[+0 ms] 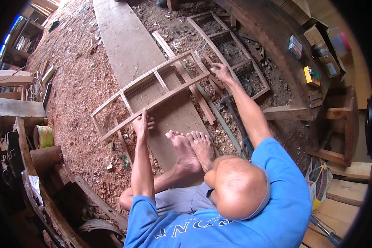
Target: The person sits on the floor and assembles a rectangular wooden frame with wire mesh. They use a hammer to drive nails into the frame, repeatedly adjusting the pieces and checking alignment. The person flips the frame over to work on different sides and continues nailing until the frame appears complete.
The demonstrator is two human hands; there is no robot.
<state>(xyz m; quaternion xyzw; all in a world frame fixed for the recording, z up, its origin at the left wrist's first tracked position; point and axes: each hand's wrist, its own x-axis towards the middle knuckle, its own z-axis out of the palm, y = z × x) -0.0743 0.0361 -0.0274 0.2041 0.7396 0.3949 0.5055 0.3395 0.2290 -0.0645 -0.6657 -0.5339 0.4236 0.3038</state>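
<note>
A long, narrow wooden frame with two crossbars and thin wire mesh lies slantwise in front of my feet. My left hand grips its near rail left of the middle, some of the fingers below the wood. At the frame's right end, my right hand is closed by the corner; its fingertips are small and partly hidden. Loose wooden strips pass beneath the frame. Beyond my right hand, a second meshed wooden frame rests on the ground.
A long flat board runs over ground covered in wood shavings. A dark saw-like tool lies right of my feet. Small boxes sit on a bench at the right, near a wooden stool. Timber and a tin crowd the left.
</note>
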